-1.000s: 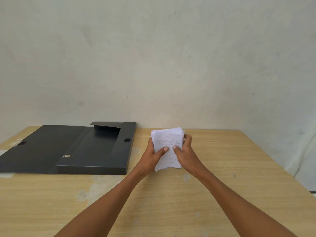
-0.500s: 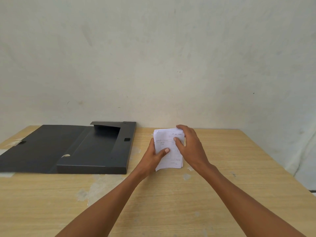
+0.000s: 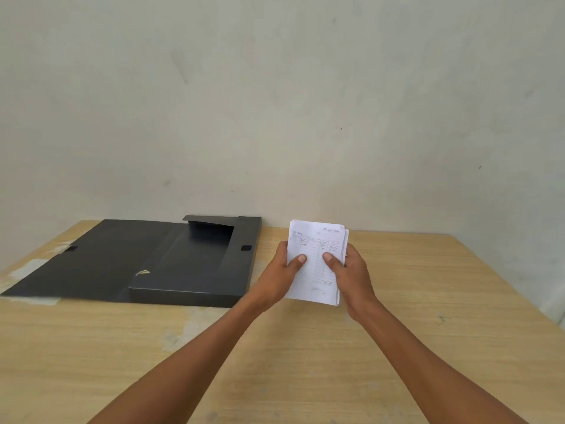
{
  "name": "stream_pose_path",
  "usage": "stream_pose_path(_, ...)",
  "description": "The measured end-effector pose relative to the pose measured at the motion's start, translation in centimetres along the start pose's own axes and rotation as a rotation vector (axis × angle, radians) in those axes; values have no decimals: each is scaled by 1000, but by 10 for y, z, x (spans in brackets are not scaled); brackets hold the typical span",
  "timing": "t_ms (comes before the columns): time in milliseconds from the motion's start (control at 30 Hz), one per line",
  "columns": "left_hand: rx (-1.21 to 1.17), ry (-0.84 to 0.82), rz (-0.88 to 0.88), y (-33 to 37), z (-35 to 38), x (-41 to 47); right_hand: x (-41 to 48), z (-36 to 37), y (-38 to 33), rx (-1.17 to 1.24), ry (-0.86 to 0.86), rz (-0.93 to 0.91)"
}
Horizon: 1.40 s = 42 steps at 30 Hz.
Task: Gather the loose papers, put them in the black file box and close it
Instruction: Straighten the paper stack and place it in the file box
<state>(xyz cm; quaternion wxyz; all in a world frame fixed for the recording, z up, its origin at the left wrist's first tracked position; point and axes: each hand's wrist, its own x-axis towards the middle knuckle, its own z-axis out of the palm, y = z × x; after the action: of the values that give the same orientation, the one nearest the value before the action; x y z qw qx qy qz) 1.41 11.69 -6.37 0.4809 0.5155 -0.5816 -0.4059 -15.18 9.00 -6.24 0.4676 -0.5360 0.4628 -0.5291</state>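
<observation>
We hold the stack of papers (image 3: 316, 261) upright near the back edge of the table (image 3: 428, 301). Our left hand (image 3: 279, 276) and right hand (image 3: 351, 275) each pinch one side, thumbs on the front. The black box (image 3: 195, 264) lies open by the back left corner.

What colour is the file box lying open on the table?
Black, plain with no pattern; the file box shows in the head view.
</observation>
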Motion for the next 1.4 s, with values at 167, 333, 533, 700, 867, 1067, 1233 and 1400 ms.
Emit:
stream_pose_path(167,7,190,52,14,-53,-4,-8,46,-24,173,-298,145)
stream_pose_path(333,46,168,-89,10,-113,-18,-13,107,-37,5,-445,121)
stream_pose_path(533,207,264,-184,-3,-182,-27,-12,174,-27,-156,-446,143)
stream_pose_path(700,271,352,-283,-15,-236,-13,5,199,-8,-655,-228,-196)
stream_pose_path(867,374,304,-355,-31,-253,14,17,207,15,-1095,-407,-169)
stream_pose_path(1067,616,81,-472,-55,-228,48,13,206,37,-1103,-396,-115)
stream_pose_path(1233,664,117,-563,-69,-193,70,13,206,39,-1082,-387,-140)
stream_pose_path(1400,803,234,-630,-74,-165,75,12,208,38,-1086,-381,-149)
